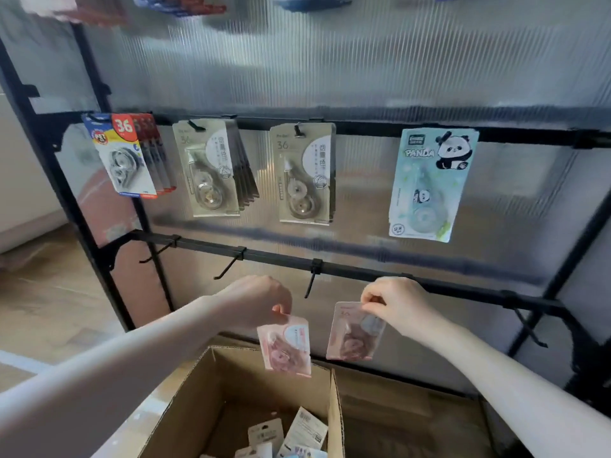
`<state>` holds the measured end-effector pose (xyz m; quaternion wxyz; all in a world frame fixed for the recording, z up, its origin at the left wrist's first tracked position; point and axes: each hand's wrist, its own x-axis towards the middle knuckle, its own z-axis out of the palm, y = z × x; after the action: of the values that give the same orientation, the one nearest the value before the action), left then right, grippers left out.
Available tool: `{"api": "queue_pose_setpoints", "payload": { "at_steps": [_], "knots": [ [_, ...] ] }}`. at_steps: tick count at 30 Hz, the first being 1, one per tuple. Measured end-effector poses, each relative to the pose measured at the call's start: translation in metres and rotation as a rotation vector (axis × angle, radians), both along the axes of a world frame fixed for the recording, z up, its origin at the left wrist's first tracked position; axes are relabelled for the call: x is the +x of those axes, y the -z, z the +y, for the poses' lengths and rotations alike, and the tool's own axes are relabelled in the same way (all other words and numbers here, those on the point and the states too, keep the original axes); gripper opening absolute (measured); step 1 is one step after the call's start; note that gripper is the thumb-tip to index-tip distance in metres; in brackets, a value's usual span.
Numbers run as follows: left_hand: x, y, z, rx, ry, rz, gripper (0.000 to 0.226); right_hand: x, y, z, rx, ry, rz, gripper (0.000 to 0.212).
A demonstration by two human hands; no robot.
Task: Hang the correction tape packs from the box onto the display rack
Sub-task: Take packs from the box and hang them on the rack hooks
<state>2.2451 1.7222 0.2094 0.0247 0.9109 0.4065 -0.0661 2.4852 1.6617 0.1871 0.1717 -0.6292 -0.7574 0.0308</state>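
- Two pink packs up at once: my left hand (261, 300) pinches one pink pack (287, 346) by its top edge, right hand (398, 304) pinches the other pack (355, 332) likewise; fingers closed on both.
- Top-edge hold prob. keeps the hang holes free for the hooks.
- Both hang above the box (334, 408), just below the lower rail (363, 272); nearest empty hook (312, 279) sits btwn them.
- More packs left in box.
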Motion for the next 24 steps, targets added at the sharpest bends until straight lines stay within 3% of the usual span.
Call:
{"api": "queue_pose_setpoints", "payload": {
  "at_steps": [11, 20, 24],
  "knots": [
    [0.084, -0.103, -0.023, 0.151, 0.143, -0.071, 0.019, 0.074, -0.089, -0.044, 0.091, 0.179, 0.048, 0.015],
    [0.146, -0.148, -0.039, 0.231, 0.245, -0.137, 0.022, 0.131, -0.132, -0.076, 0.238, 0.284, 0.022, 0.016],
    [0.164, -0.156, -0.045, 0.242, 0.28, -0.165, 0.019, 0.151, -0.156, -0.089, 0.356, 0.311, 0.119, 0.013]
  ]
}}
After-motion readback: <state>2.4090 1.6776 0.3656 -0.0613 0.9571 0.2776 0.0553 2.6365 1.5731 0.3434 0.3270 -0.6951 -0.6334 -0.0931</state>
